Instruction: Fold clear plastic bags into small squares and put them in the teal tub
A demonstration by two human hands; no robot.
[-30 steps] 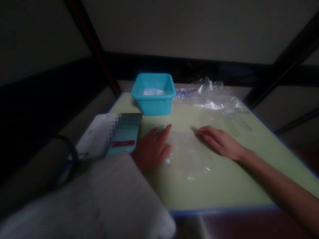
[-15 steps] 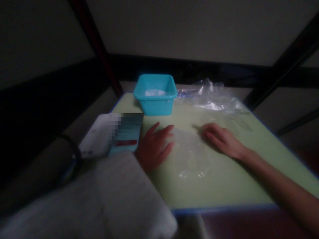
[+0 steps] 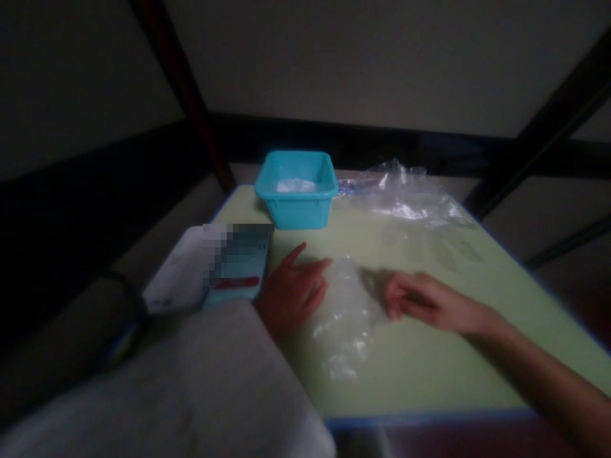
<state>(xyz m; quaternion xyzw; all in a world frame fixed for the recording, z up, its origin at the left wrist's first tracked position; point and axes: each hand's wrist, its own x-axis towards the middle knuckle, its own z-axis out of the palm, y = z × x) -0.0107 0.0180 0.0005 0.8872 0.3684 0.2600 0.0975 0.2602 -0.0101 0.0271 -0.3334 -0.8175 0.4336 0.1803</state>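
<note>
Plastic bag (image 3: 351, 312) in right hand (image 3: 422, 302), white material (image 3: 296, 186) in teal tub (image 3: 296, 214) behind

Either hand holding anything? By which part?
The right hand appears to pinch the bag at its right edge. The left hand lies open on the bag's left edge, touching it but not gripping.

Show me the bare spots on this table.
Bare table: a strip between the teal bin and the left hand; another between the clear bag and the near edge. Crowded: left side, with box, hand and bag; crumpled plastic fills the far right.
</note>
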